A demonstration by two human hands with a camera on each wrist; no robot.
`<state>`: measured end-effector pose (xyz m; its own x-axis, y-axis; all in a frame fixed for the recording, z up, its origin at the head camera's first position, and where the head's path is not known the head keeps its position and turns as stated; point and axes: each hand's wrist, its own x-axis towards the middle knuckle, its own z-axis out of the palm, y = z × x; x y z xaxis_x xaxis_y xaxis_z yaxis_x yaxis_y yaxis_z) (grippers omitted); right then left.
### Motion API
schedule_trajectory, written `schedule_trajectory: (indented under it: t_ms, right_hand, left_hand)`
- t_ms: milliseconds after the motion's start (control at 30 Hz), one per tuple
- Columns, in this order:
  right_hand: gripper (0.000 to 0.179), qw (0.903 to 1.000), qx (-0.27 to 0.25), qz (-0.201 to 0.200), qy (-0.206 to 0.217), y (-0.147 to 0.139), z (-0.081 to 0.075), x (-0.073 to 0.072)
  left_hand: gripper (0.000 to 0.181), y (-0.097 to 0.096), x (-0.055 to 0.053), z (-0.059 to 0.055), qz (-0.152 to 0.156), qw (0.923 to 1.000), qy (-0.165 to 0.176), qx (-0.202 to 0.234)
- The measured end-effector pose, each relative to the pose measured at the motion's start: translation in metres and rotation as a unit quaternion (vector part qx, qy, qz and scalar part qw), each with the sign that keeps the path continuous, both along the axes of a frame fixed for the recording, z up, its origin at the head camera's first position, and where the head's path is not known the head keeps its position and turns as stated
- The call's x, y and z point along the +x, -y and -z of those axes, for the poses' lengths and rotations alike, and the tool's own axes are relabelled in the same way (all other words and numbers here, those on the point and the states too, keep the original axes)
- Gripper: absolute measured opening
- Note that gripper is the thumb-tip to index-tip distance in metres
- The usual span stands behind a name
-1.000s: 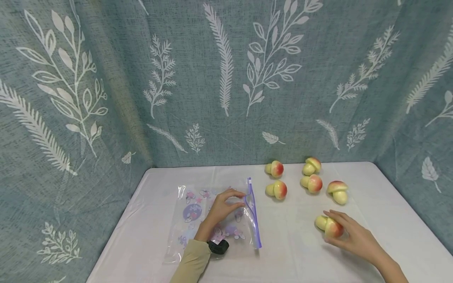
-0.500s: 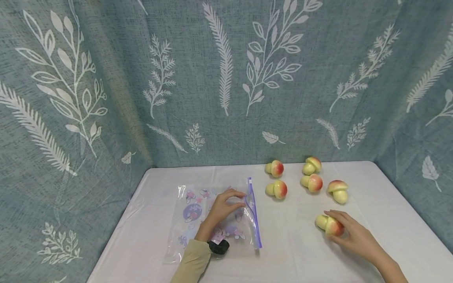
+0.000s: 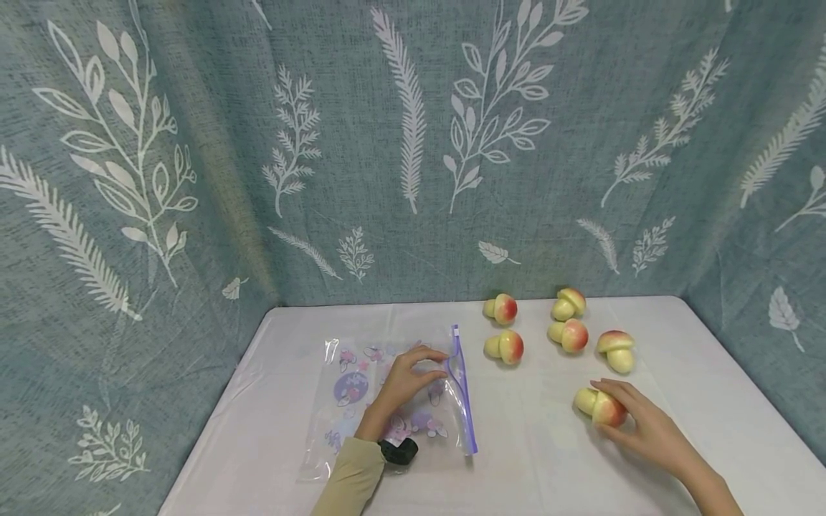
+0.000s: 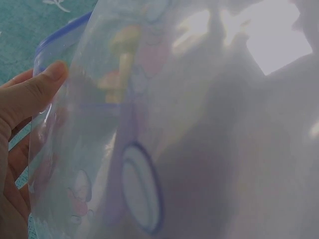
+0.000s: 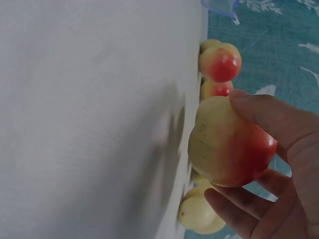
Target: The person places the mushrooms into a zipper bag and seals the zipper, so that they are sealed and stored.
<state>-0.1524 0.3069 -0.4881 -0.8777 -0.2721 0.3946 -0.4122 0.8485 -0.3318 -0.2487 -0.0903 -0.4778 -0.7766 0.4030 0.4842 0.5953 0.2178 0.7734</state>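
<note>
"How are the hands presenting?"

"The right hand, half-curled, is gripping a mushroom piece by its rounded cap. The left hand, loosely curled, is holding a clear bag by its zip strip; glare is obscuring which layer."

"Location?"

"The mushroom piece is sitting right of the bag, well apart, by the white table's near right."

"Handling?"

"It is appearing light, stiff, slightly slippery; the cap is offering the surest hold. The bag is looking limp, probably needing a pinch at the strip."
</note>
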Motion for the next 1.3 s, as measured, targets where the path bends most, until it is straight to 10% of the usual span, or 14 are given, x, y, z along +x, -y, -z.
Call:
schedule_trajectory:
  t_ms: [1300]
  right_hand:
    - [0.065,0.9990,-0.028,-0.031,0.015,0.013,-0.012,-0.022]
  left_hand:
    - [0.028,-0.001,-0.007,0.012,0.001,1.0000,-0.001,-0.002]
